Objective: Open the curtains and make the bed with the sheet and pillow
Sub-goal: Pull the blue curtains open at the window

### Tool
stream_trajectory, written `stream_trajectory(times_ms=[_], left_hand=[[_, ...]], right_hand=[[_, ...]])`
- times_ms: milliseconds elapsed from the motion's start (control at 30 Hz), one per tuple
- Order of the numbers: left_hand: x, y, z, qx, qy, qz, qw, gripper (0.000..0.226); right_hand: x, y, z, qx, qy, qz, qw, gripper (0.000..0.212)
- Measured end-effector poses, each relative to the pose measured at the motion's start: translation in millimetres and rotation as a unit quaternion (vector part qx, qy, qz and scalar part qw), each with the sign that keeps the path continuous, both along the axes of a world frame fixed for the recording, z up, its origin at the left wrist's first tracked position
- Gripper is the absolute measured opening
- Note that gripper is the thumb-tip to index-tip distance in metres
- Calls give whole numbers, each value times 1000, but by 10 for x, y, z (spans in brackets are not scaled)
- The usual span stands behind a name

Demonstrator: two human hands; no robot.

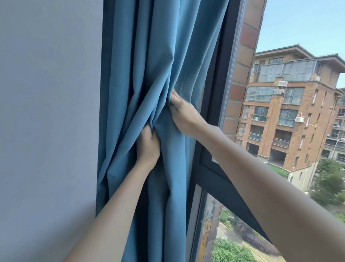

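Note:
A blue curtain point(144, 52) hangs bunched in folds against the wall at the left side of the window. My left hand point(148, 145) grips a fold of it from below, fingers buried in the cloth. My right hand point(182, 114) is higher and to the right, shut on the curtain's right edge and pressing it leftward. Both forearms reach up from the lower part of the view. The bed, sheet and pillow are out of view.
A plain pale wall point(39, 110) fills the left. The dark window frame point(213, 105) stands just right of the curtain, with glass beyond. Outside are brick apartment blocks point(288, 111), trees and a path far below.

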State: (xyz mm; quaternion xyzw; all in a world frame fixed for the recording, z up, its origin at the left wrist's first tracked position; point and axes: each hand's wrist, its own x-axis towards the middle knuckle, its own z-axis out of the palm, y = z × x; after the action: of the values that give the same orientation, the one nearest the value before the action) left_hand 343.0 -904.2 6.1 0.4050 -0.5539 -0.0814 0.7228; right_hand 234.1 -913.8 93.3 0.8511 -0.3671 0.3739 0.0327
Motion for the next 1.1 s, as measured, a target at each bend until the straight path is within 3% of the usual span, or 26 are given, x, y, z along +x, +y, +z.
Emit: stream_trajectory(times_ms=[167, 300, 367, 467, 600, 700, 800, 1000, 1100], left_hand=[[-40, 318, -17, 27, -17, 1, 1000, 19], [-103, 614, -10, 83, -15, -64, 994, 19], [-150, 862, 12, 117, -20, -105, 987, 17], [-233, 1225, 128, 118, -51, -129, 983, 25], [-373, 1787, 453, 48, -58, -145, 986, 40], [-447, 2123, 787, -40, -124, -48, 990, 47], [-469, 2351, 1095, -132, -215, 62, 966, 43], [-481, 2540, 1416, -161, -307, 278, 896, 40], [-483, 2580, 1527, -128, -274, 240, 922, 40]], right_hand=[[-147, 310, -97, -3, 0, 11, 1000, 45], [-305, 687, -174, -3, -48, -11, 999, 40], [-400, 927, -176, 13, -94, -18, 995, 51], [-538, 1289, -94, 7, -135, -18, 991, 88], [-673, 1770, 164, -35, -145, -15, 989, 91], [-743, 2035, 398, -45, -158, -26, 986, 84], [-812, 2239, 637, -59, -173, -35, 983, 73], [-987, 2482, 1012, -97, -180, -81, 975, 52], [-1013, 2579, 1156, -103, -200, -72, 972, 46]])
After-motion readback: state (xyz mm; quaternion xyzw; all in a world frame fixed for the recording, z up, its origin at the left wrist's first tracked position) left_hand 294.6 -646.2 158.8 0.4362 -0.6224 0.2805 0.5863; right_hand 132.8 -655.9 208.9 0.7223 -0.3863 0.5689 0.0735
